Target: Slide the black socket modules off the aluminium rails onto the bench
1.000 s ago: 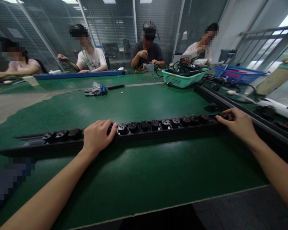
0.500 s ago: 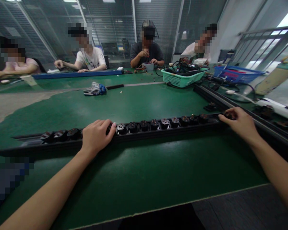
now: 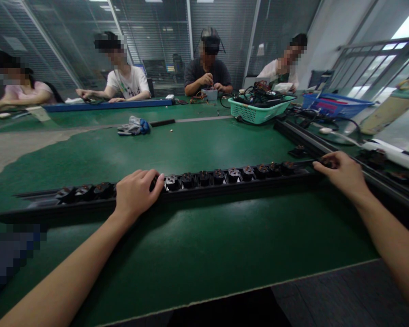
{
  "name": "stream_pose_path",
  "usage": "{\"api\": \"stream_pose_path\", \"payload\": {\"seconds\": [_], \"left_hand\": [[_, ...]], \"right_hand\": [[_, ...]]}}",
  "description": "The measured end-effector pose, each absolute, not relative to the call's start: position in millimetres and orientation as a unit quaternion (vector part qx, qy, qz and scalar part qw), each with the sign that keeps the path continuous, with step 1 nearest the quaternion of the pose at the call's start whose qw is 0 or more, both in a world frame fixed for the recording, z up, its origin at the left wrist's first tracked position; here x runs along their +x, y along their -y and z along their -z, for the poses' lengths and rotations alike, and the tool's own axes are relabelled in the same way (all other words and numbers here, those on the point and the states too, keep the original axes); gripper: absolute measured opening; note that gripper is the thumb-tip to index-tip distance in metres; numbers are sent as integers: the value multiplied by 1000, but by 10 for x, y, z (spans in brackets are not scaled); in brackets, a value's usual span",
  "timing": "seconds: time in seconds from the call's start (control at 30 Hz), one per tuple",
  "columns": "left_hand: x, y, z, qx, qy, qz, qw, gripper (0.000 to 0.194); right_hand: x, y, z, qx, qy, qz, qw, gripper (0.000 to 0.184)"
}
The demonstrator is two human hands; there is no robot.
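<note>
The rail [image 3: 225, 188] stretched between the hands and past the left hand [image 3: 136, 193], which grasped it; the right hand [image 3: 341, 172] pinched a dark piece [image 3: 329, 162]; the table [image 3: 207, 254] edge ran below both.

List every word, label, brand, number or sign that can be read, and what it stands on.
None can be read.
White T-shirt: dark lettering, too blurred to quote.
Pale sheet, upper left: too blurred to tell.
Black round parts in the channel: no readable markings.
</note>
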State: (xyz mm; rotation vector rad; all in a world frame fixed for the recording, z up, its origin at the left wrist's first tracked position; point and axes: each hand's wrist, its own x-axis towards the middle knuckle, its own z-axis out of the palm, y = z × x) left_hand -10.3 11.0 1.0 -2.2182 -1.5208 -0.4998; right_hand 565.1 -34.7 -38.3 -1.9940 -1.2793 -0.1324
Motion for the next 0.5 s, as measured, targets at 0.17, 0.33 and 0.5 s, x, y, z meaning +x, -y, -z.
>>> {"api": "stream_pose_path", "payload": {"seconds": [0.17, 0.33, 0.5], "left_hand": [[-99, -111, -15, -794, 546, 175, 202, 50], [-103, -120, -9, -794, 546, 172, 204, 52], [-103, -117, -4, -793, 547, 175, 204, 51]], "right_hand": [[5735, 342, 390, -787, 492, 72, 365, 39], [5890, 360, 430, -795, 488, 122, 340, 35], [5998, 379, 438, -808, 493, 134, 292, 36]]}}
